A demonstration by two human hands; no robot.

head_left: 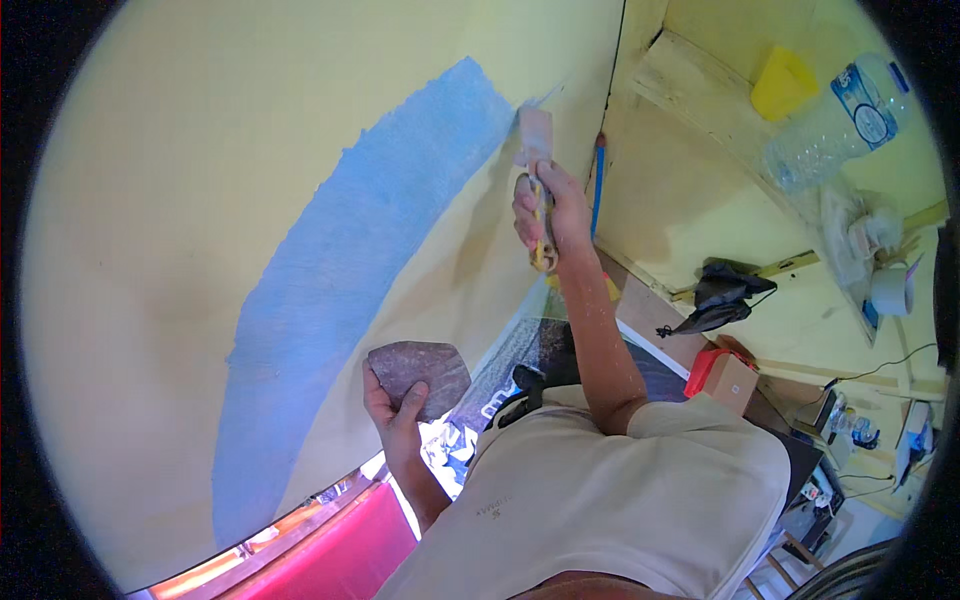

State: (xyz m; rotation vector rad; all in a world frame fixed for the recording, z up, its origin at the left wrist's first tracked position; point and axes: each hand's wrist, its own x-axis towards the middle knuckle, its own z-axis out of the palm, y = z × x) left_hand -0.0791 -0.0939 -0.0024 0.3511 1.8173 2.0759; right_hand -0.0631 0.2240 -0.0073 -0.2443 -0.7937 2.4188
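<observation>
My right hand [557,210] is closed round the worn yellowish handle of a putty knife [536,135]. Its broad, smeared blade touches or nearly touches the cream wall [140,230], just right of the upper end of a wide, curved blue band [330,270]. Thin blue streaks show on the wall by the blade. Lower down, my left hand [400,415] grips a flat, grey-brown plate [425,372] by its edge, thumb on top. The plate is angular and stands away from the putty knife; what it is made of I cannot tell.
On the right, a wooden shelf [690,85] bears a clear plastic bottle [835,125] and a yellow cup [783,84]. A blue stick [599,190] leans at the wall corner. A black bag [725,295] hangs below, near a cardboard box [728,380]. Something red [320,550] lies at lower left.
</observation>
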